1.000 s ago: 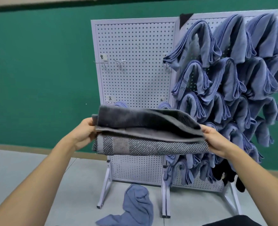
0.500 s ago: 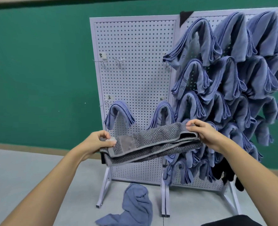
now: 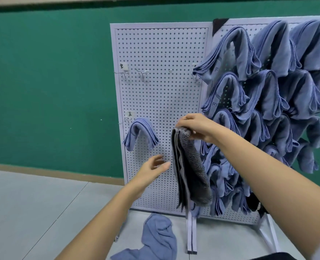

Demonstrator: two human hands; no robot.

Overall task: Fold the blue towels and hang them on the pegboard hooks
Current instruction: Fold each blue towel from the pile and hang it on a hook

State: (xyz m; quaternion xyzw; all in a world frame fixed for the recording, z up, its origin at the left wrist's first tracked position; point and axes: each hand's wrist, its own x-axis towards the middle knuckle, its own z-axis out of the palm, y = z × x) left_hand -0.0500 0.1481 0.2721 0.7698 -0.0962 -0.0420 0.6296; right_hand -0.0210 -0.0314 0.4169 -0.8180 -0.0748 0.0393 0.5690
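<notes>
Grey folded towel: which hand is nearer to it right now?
Right. The right hand pinches the grey folded towel at its top fold; the left hand is open, close beside its left edge.

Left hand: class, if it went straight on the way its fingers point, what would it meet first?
Probably the grey towel hanging from the right hand: the left hand points at the towel's edge across a small gap. Depth is unclear; if it missed, the pegboard comes next.
</notes>
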